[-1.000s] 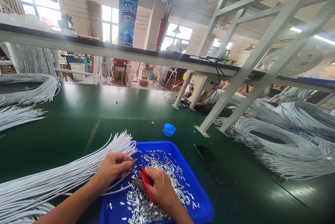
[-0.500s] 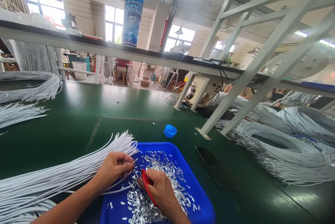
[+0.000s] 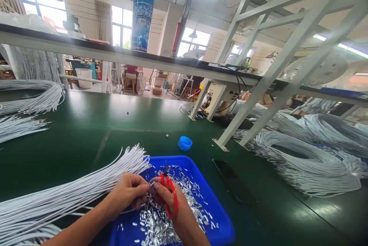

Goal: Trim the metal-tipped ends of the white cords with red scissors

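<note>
While the left hand point(image 3: 129, 194) pinches with its fingertips nearly together, apparently on a white cable point(image 3: 127, 211) trailing beneath it, the right hand point(image 3: 182, 211), half curled, carries red-handled scissors point(image 3: 175, 202) and brings thumb and finger to a small silvery piece point(image 3: 152, 184) between the hands. So slight a pinch could let that piece slip into the silver scraps point(image 3: 161, 230) below. The scissors' long axis runs roughly forward, blades pointing away beyond the right hand's fingers.
</note>
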`<state>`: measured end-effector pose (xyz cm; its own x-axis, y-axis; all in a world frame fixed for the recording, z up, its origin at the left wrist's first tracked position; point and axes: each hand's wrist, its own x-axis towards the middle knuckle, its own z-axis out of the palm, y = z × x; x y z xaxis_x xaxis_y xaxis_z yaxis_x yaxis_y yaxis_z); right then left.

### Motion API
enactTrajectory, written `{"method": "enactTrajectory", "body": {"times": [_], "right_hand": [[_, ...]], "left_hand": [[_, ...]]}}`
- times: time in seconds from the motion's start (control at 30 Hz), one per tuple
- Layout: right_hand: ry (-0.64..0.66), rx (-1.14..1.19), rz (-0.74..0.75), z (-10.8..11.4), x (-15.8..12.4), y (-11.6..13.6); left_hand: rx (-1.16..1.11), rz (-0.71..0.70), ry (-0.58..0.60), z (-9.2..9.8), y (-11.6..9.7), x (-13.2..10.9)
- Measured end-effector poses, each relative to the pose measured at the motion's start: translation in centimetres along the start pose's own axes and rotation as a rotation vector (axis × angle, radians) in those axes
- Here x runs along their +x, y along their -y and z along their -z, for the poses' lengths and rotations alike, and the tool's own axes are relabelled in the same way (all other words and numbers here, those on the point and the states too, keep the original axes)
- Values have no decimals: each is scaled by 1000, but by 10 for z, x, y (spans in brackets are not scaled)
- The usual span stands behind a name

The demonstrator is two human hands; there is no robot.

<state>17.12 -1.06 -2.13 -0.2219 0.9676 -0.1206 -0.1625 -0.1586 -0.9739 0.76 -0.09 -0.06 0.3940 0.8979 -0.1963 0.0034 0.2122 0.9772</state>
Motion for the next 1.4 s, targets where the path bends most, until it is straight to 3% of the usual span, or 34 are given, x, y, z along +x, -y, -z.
{"method": "enactTrajectory", "body": {"times": [0.1, 0.2, 0.27, 0.33, 0.4, 0.5, 0.6, 0.73, 0.93, 1.03, 1.1, 1.23, 1.4], "right_hand": [[-45, -124, 102, -10, -2, -7], [-224, -452, 416, -13, -6, -8], [-266, -466, 492, -11, -9, -4], [-254, -240, 378, -6, -10, 4], [-272, 10, 249, 4, -9, 12], [-299, 65, 168, 18, -5, 17], [-256, -100, 143, 24, -1, 12], [-201, -299, 175, 22, -1, 4], [-167, -421, 211, 22, 1, -2], [-176, -438, 227, 24, 3, -4], [-194, -432, 232, 24, 4, -3], [-178, -480, 218, 23, 1, 4], [-59, -688, 211, 22, -5, 10]], "left_hand": [[81, 35, -25, -4, 3, 0], [176, 80, -97, -3, 10, 4], [276, 82, -129, 0, 11, 4], [455, -23, -95, 2, 6, 2], [694, -215, -55, 4, -2, -1], [1068, -401, -204, 2, -10, 1], [1405, -368, -386, -2, -7, 11], [1688, -274, -403, -7, -2, 21], [1819, -275, -421, -10, -4, 20], [1757, -365, -333, -7, -3, 15], [1530, -420, -274, -3, -4, 10], [876, -323, -197, 5, -8, 2], [373, -205, -212, 10, -5, 6]]}}
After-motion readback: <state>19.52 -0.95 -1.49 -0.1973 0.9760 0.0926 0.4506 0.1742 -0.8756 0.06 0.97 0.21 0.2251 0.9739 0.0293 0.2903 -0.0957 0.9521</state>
